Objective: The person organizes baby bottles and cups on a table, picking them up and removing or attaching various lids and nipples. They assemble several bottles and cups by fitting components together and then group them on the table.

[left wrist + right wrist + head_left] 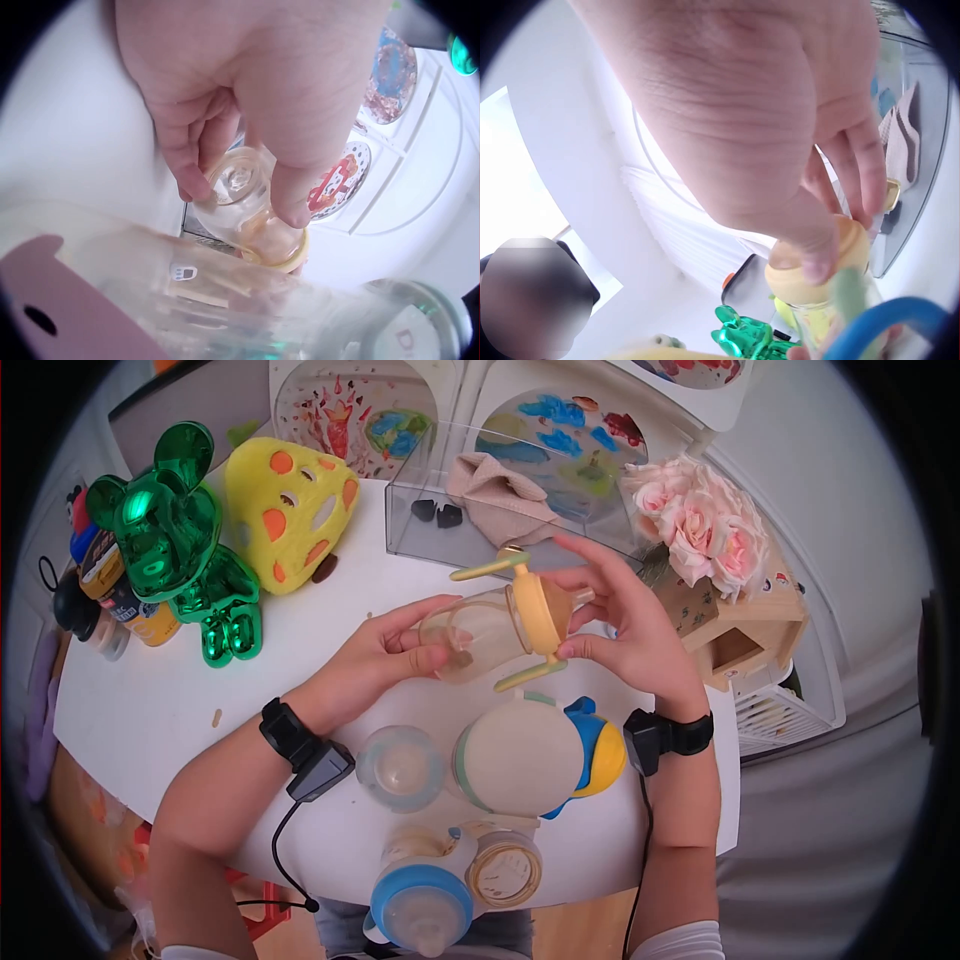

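A clear baby bottle (485, 632) with an orange collar (540, 610) and pale green side handles (530, 676) is held tilted over the table, its top toward the right. My left hand (375, 658) grips the lower end of the bottle, thumb on the near side, as the left wrist view also shows around the clear base (241, 180). With thumb and fingers, my right hand (638, 628) pinches the orange top. In the right wrist view the thumb presses on the collar (791, 285).
Close below stand a cream-lidded container (520, 755), a blue-and-yellow figure (603, 755), a clear-topped bottle (400, 768), a blue-collared baby bottle (422, 890) and a jar (505, 870). Behind are a clear box (410, 538) holding a cloth (500, 500), a green bear figure (170, 530) and roses (705, 525).
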A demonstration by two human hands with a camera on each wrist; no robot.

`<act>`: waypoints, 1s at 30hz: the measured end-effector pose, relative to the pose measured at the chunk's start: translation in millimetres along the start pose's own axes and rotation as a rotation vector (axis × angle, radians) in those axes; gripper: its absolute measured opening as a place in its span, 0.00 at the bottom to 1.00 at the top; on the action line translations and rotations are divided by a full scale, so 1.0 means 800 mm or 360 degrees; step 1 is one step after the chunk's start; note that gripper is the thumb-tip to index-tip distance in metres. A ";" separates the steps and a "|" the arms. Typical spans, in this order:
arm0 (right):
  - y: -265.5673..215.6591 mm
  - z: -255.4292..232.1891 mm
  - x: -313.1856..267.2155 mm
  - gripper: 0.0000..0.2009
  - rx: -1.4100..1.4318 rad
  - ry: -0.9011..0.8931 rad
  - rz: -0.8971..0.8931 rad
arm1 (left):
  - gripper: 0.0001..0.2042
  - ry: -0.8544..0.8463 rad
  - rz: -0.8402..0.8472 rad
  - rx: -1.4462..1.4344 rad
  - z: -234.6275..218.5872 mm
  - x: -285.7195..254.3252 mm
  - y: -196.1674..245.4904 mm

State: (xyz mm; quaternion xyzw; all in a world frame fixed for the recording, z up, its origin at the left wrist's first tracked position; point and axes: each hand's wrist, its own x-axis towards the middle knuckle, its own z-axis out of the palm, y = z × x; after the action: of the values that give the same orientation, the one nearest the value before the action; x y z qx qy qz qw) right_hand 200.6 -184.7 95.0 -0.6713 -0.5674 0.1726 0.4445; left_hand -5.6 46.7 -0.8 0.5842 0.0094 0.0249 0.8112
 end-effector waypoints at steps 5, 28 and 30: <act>-0.013 0.003 -0.001 0.27 -0.0132 0.0111 0.0374 | 0.44 0.0014 -0.0005 0.0007 0.000 0.005 -0.004; -0.019 -0.023 -0.007 0.35 -0.0121 0.0152 0.0520 | 0.48 -0.0006 -0.0065 0.0106 0.004 0.003 0.006; -0.008 -0.022 -0.007 0.36 -0.0100 0.0166 0.0277 | 0.49 0.0021 -0.0046 0.0058 0.005 0.003 0.006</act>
State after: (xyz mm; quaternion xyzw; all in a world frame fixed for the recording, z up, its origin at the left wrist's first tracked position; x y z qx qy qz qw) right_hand 208.0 -196.9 108.5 -0.7398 -0.4881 0.1576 0.4355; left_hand -3.3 44.7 4.6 0.5985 0.0235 0.0167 0.8006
